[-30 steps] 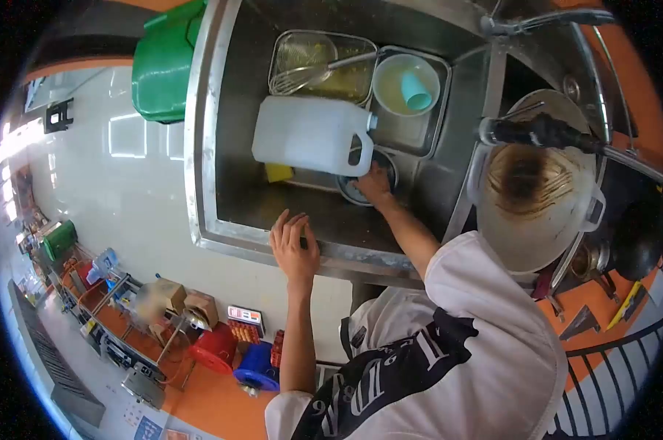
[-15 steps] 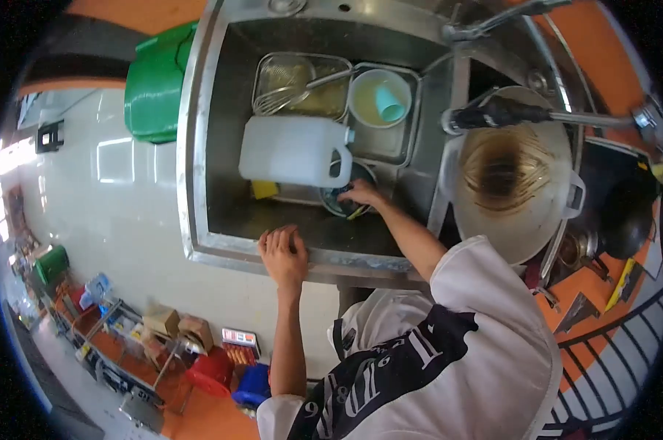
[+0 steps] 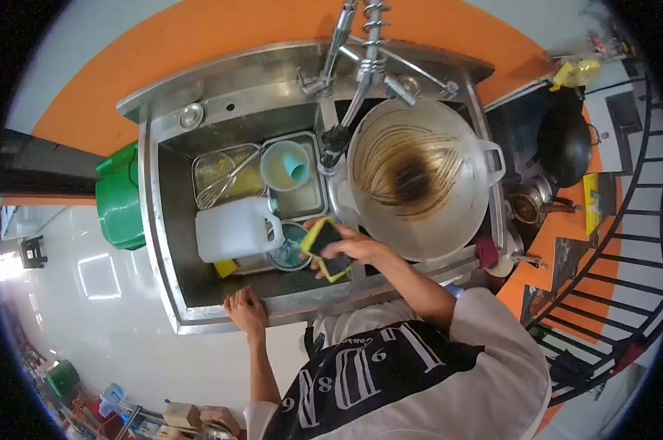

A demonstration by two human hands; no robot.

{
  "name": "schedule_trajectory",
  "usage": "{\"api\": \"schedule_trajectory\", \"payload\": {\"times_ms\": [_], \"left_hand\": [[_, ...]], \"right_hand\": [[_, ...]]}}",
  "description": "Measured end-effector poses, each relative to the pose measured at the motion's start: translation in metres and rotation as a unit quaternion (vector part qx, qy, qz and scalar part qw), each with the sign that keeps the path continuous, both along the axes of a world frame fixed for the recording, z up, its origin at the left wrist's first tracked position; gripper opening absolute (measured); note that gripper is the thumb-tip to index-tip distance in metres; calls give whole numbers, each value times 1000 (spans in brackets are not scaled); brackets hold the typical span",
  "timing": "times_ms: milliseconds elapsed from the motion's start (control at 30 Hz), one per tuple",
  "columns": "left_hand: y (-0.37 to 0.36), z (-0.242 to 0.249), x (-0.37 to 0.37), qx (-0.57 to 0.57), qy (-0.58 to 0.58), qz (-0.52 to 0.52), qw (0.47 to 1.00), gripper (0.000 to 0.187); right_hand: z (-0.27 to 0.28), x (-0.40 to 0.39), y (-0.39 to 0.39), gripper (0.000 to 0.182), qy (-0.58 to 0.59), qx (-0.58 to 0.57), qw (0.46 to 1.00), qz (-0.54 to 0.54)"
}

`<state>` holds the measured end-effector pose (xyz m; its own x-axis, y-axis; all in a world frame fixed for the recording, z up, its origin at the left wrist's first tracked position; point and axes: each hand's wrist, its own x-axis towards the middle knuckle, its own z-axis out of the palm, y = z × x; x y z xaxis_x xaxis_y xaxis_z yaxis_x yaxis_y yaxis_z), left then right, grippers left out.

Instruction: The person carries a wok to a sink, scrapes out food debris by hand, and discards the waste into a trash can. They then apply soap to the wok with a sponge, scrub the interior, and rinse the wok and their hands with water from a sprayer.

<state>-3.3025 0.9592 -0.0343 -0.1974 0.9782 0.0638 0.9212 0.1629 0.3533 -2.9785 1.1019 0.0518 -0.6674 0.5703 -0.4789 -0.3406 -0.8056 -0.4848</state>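
My right hand [image 3: 355,248] is closed around a yellow-and-black sponge [image 3: 323,237], held above the front of the sink beside a round bowl [image 3: 293,236] of bluish-green liquid. On the sink's front rim [image 3: 287,308] rests my left hand [image 3: 245,309], fingers lying over the metal and nothing in it. A white plastic jug [image 3: 232,231] lies on its side in the basin, left of the bowl. To the right of the sponge sits a big pot [image 3: 449,213], its inside streaked brown and burnt dark at the bottom.
Behind the jug are a whisk [image 3: 232,177] in a metal tray and a tub [image 3: 273,163] holding a turquoise cup [image 3: 295,169]. A sprayer faucet [image 3: 355,106] hangs between basin and pot. A green bin [image 3: 119,202] stands left; a black wok [image 3: 566,147] is at right.
My right hand has come up out of the bowl, and the sponge now shows in it. The view has turned toward the pot. My left hand stays on the rim.
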Motion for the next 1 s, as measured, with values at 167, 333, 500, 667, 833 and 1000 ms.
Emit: {"api": "schedule_trajectory", "payload": {"times_ms": [167, 333, 500, 667, 833, 1000], "left_hand": [[-4, -3, -4, 26, 16, -7, 999, 11], [-7, -9, -3, 14, 0, -8, 1000, 13], [-10, -13, -5, 26, 5, -23, 999, 14], [-9, -12, -3, 15, 14, -19, 1000, 14], [-8, -5, -1, 8, -3, -4, 1000, 15], [-5, -4, 1, 9, 8, 12, 1000, 14]], "right_hand": [[32, 118, 3, 61, -227, 159, 954, -115], [39, 191, 25, 38, -574, 155, 786, -172], [15, 269, 53, 40, -696, 270, 659, -98], [24, 311, 81, 32, -779, 304, 537, -108], [62, 292, 92, 29, -743, 317, 583, -89], [77, 204, 85, 29, -601, 291, 744, 33]]}}
